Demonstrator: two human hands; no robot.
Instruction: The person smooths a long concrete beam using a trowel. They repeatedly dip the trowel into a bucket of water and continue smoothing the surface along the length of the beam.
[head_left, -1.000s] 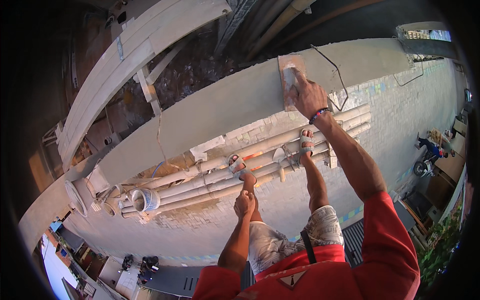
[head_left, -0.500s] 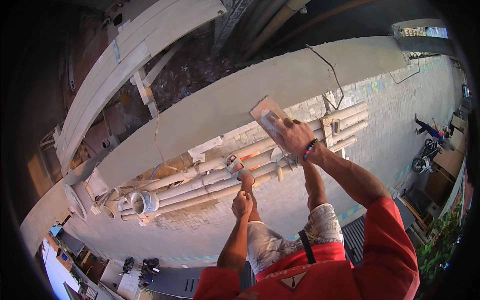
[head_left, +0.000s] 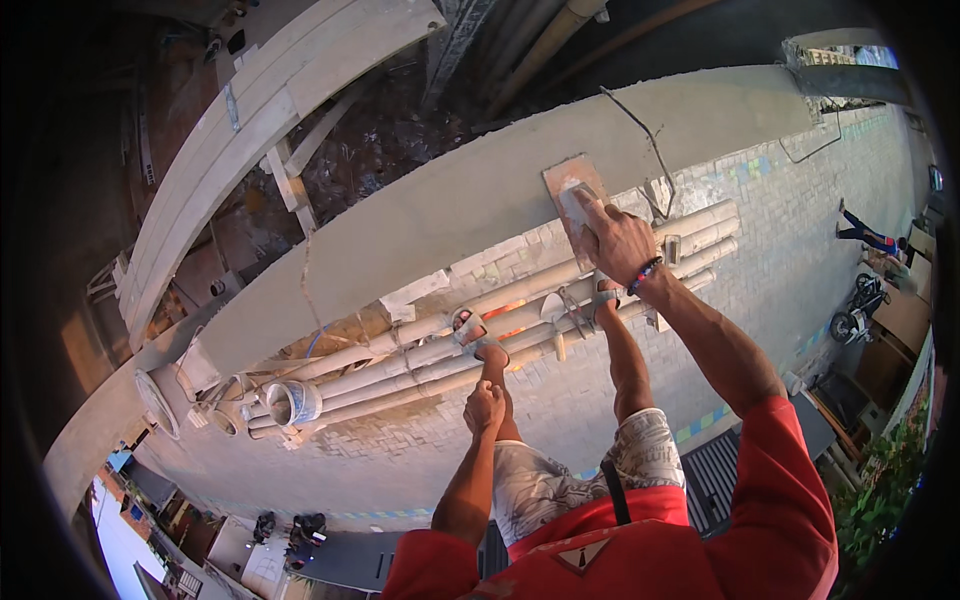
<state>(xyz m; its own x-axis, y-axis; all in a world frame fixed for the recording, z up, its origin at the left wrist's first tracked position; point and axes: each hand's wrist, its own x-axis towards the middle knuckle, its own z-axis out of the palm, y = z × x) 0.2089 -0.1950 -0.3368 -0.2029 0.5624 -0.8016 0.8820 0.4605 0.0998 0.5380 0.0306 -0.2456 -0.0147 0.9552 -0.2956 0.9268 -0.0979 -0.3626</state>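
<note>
My right hand (head_left: 620, 240) grips a rectangular plastering float (head_left: 558, 185) at the lower edge of the smooth grey rendered beam (head_left: 420, 225). My left hand (head_left: 484, 405) hangs beside my left leg, fingers curled; what they hold, if anything, is hidden. My sandalled feet (head_left: 470, 332) stand on several pale round poles (head_left: 705, 218) below the beam. A small trowel-like tool (head_left: 553, 310) lies between my feet. A white bucket (head_left: 295, 400) sits on the poles at the left.
A bent metal rod (head_left: 650, 135) crosses the beam at the right. Curved pale timbers (head_left: 270, 100) rise at the upper left. Far below are paving (head_left: 800, 220), another person (head_left: 870, 232), a parked motorbike (head_left: 852, 310) and some dark gates (head_left: 705, 470).
My right hand swept the float down and leftward from the beam's right part, then moved it back up and slightly right. My left hand stays by my leg. The person below has shifted.
</note>
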